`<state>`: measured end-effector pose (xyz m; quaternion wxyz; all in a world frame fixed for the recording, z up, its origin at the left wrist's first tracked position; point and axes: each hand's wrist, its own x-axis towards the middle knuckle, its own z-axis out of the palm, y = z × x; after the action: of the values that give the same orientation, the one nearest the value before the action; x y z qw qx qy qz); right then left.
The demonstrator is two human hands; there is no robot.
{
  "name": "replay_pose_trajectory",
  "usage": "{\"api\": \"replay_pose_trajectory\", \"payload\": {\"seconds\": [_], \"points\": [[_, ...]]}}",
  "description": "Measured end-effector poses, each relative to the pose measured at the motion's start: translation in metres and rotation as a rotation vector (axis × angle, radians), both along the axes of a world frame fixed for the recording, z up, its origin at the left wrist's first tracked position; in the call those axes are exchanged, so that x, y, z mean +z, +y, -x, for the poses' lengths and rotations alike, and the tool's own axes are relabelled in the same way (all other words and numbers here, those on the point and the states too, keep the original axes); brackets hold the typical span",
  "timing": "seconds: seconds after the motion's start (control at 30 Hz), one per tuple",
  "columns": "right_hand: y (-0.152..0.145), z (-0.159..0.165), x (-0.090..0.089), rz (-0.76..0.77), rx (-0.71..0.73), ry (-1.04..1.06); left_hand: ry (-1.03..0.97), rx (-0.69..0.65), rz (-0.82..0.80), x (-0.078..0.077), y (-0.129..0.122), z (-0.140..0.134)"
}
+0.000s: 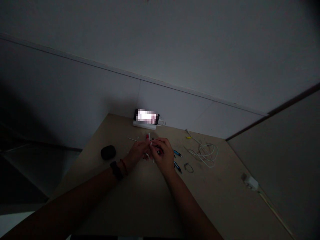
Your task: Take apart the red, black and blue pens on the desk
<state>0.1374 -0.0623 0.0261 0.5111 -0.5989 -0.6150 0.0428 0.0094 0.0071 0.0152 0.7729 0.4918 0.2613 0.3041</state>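
My left hand [139, 150] and my right hand [164, 152] meet above the table, fingertips pinched close together. Both are closed around something small and pale, too dim to name. Just beyond the fingertips shows a small red and white piece [148, 136]. A thin white stick [132, 139] lies beside my left hand. To the right of my right hand are two blue and black pens [177, 153], partly hidden by it. A lit phone [146, 116] leans on a white stand [144, 125] behind the hands.
A dark oval case [108, 152] lies left on the table [200, 200]. At right are a coiled white cable [203, 153] and a small loop [189, 167]. A white plug [250, 182] with a cord is by the right edge. A wall [175, 96] stands behind.
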Motion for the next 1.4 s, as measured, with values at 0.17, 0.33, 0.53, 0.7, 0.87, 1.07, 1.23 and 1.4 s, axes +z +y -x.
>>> {"api": "replay_pose_trajectory", "payload": {"seconds": [0.17, 0.33, 0.53, 0.7, 0.87, 1.07, 1.23, 1.4], "points": [[0.0, 0.001, 0.0, -0.003, 0.014, 0.007, 0.012, 0.015, -0.037, 0.002, -0.001, 0.001], [0.004, -0.011, 0.0, -0.011, -0.112, 0.106, 0.181, 0.21, -0.317, 0.007, 0.005, 0.007], [0.012, -0.033, -0.011, -0.028, -0.369, 0.484, 0.458, 0.384, -0.93, 0.001, 0.018, 0.018], [0.016, -0.034, -0.017, -0.011, -0.379, 0.665, 0.572, 0.295, -1.162, -0.01, 0.021, 0.017], [0.017, -0.034, -0.019, 0.01, -0.339, 0.662, 0.629, 0.275, -1.2, -0.013, 0.018, 0.016], [0.017, -0.035, -0.021, 0.092, -0.256, 0.514, 0.566, 0.297, -1.206, -0.013, 0.018, 0.015], [0.015, -0.025, -0.018, 0.101, -0.209, 0.464, 0.433, 0.26, -1.286, -0.005, 0.011, 0.012], [0.011, -0.017, -0.01, 0.085, -0.214, 0.412, 0.308, -0.104, -1.421, 0.004, -0.014, 0.011]]}}
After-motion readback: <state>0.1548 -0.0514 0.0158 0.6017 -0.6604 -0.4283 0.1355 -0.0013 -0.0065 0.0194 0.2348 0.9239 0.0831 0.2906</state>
